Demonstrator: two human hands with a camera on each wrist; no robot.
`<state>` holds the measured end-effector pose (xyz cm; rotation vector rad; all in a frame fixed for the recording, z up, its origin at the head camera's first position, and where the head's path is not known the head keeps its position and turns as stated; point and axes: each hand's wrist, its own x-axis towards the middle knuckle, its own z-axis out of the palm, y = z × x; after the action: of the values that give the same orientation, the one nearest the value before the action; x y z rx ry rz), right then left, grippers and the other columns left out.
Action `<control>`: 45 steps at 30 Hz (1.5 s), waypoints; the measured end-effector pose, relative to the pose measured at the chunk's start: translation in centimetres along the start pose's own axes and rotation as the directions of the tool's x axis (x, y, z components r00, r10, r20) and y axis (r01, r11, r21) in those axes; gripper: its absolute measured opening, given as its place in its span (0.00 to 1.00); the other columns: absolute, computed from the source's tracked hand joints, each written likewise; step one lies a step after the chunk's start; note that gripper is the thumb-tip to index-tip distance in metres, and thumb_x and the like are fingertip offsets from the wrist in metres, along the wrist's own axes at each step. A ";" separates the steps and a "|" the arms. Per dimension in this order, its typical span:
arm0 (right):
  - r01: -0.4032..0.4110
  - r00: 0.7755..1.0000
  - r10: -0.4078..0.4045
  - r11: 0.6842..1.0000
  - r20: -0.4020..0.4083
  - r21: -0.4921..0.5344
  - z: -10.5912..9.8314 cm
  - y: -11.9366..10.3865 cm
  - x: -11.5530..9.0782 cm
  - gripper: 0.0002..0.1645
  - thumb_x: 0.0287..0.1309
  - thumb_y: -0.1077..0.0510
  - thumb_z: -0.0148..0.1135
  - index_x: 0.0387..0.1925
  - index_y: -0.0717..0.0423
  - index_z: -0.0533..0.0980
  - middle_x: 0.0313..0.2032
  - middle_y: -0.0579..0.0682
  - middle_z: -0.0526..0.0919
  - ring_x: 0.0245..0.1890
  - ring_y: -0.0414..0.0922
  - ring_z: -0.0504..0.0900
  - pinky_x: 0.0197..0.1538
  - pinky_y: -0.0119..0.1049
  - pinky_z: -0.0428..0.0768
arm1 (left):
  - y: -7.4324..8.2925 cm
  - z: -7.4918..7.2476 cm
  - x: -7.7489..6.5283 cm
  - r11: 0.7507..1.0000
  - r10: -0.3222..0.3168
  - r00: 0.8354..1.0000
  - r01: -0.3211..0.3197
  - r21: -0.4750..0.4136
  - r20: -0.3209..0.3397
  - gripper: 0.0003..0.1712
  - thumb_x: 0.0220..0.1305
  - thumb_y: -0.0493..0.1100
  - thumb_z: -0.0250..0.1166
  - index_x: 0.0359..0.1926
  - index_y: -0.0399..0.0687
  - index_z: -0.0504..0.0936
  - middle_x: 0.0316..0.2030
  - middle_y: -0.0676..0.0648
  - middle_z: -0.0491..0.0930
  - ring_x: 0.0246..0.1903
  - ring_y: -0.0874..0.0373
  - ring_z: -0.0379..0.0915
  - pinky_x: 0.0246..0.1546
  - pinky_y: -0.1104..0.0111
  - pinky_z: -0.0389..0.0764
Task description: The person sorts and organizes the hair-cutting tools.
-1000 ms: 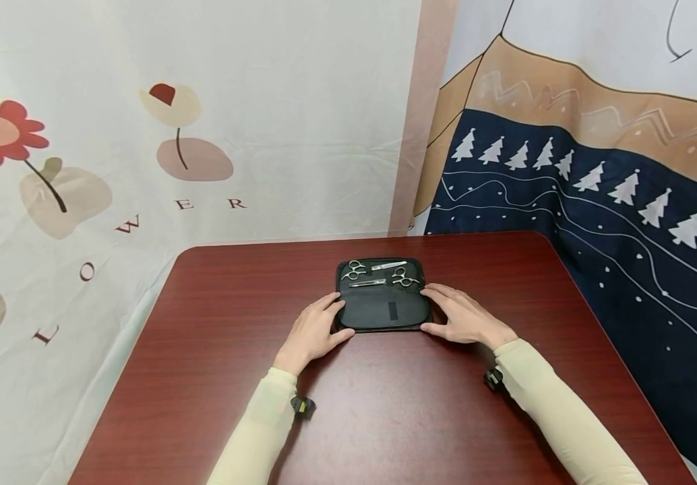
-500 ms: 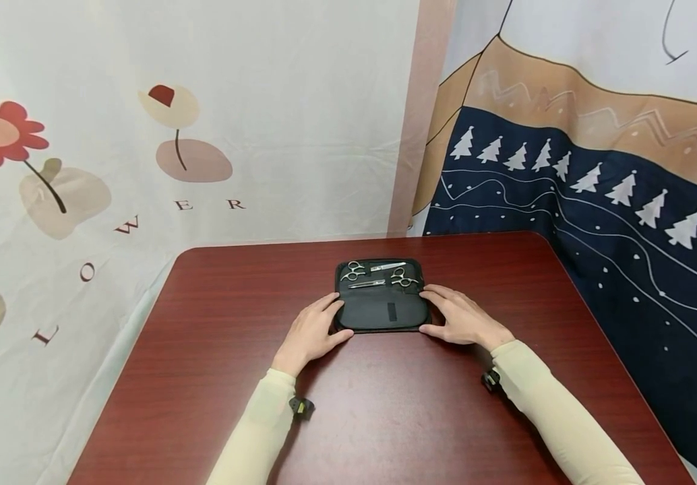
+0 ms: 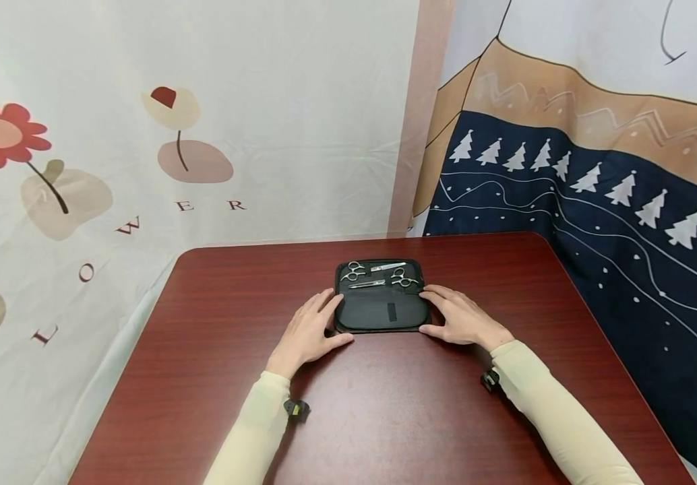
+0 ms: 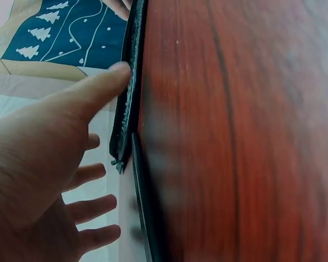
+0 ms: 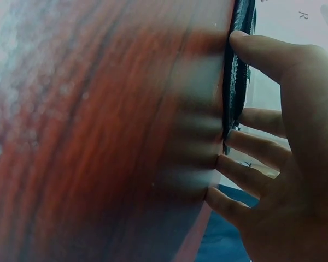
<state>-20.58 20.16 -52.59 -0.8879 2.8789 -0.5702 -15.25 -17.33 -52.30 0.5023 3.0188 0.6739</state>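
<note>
Printed cloth backdrops hang behind a dark red table, where an open black case of scissors lies near the far edge. Your left hand and right hand flank it, fingers straight and relaxed, thumbs against its near corners, gripping nothing. To handle the case well, judging from this, keep both sides evenly braced and the case flat, so the scissors stay seated.
</note>
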 end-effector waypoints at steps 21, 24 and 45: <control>-0.003 1.000 0.003 1.000 0.004 0.009 0.1 0.0 0.0 0.47 0.68 0.40 0.77 0.79 0.59 0.75 0.81 0.63 0.73 0.79 0.66 0.76 0.80 0.70 0.74 | -2.2 -2.7 -4.4 0.996 -0.078 0.997 0.077 0.048 0.019 0.68 0.56 0.76 0.81 0.90 0.57 0.63 0.89 0.36 0.60 0.88 0.25 0.51 0.85 0.26 0.56; -0.005 1.000 0.005 1.000 0.002 0.011 0.0 0.0 0.0 0.47 0.68 0.40 0.78 0.79 0.59 0.75 0.81 0.63 0.73 0.79 0.66 0.76 0.80 0.69 0.74 | -2.5 -3.2 -5.5 0.995 -0.086 0.996 0.085 0.045 0.019 0.68 0.56 0.75 0.82 0.89 0.57 0.65 0.89 0.36 0.60 0.88 0.25 0.51 0.85 0.26 0.57; -0.006 1.000 0.006 1.000 -0.010 0.026 0.0 -0.1 -0.2 0.47 0.67 0.41 0.78 0.79 0.59 0.75 0.81 0.62 0.73 0.80 0.65 0.76 0.81 0.69 0.74 | -3.2 -4.3 -11.8 0.988 -0.011 1.000 0.015 0.157 -0.026 0.57 0.53 0.71 0.87 0.78 0.50 0.80 0.79 0.35 0.76 0.78 0.24 0.72 0.73 0.27 0.75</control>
<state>-20.39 20.18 -52.60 -0.8754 2.8752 -0.6112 -5.34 -25.51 -50.44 0.4814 3.1114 0.4471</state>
